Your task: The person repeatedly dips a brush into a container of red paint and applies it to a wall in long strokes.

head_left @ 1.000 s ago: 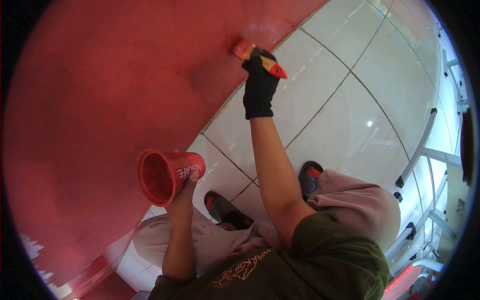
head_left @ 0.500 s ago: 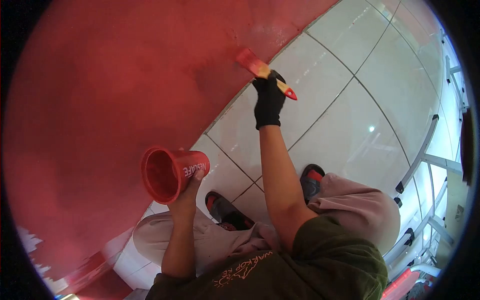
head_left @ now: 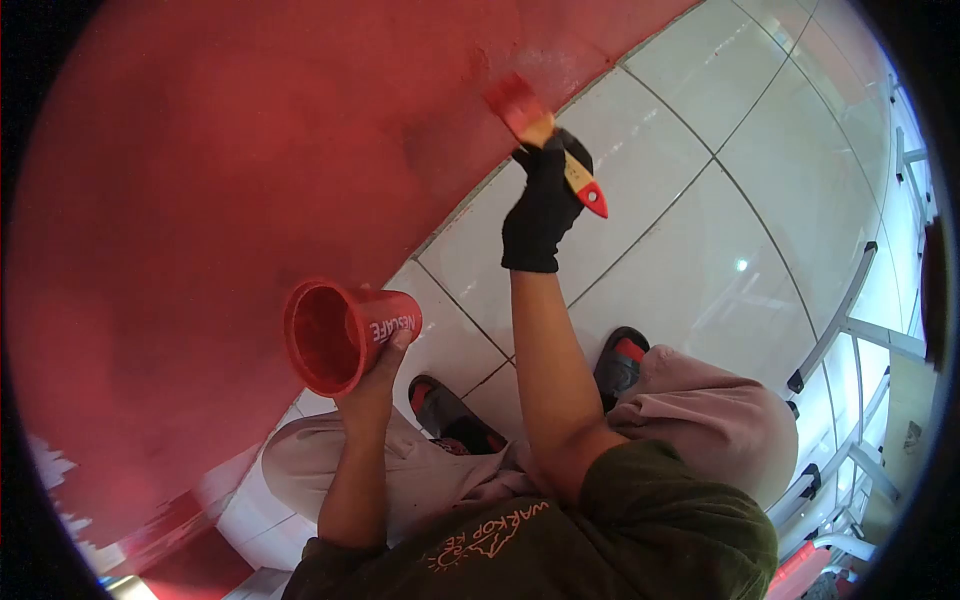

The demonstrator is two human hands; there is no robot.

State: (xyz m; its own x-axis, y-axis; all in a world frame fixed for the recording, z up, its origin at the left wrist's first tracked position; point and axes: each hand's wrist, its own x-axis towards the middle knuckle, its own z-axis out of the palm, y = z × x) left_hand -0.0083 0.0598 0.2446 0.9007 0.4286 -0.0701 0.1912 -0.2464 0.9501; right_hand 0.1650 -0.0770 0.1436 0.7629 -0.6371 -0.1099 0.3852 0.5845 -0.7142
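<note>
In my right hand (head_left: 548, 200), which wears a black glove, is a paintbrush (head_left: 573, 172) with a wooden handle and a red tip. Its bristles, coated in red, overlap the lower part of the red wall (head_left: 250, 150) near where it meets the floor. My left hand (head_left: 376, 385), bare, grips a red plastic cup (head_left: 392, 316) with white lettering on its side. The cup is tilted, its mouth facing left, and red shows on its inner walls. My left fingers are mostly hidden behind the cup, with the thumb on its side.
White floor tiles (head_left: 690, 230) run along the base of the wall. Metal ladder-like frames (head_left: 840, 330) stand at the right. My sandalled feet rest on the tiles below my arms. Pale unpainted patches (head_left: 55, 475) show at the wall's lower left.
The paintbrush and my right hand have shifted slightly; the bristles sit a little higher and further right in view. The cup stays nearly in place in my left hand.
</note>
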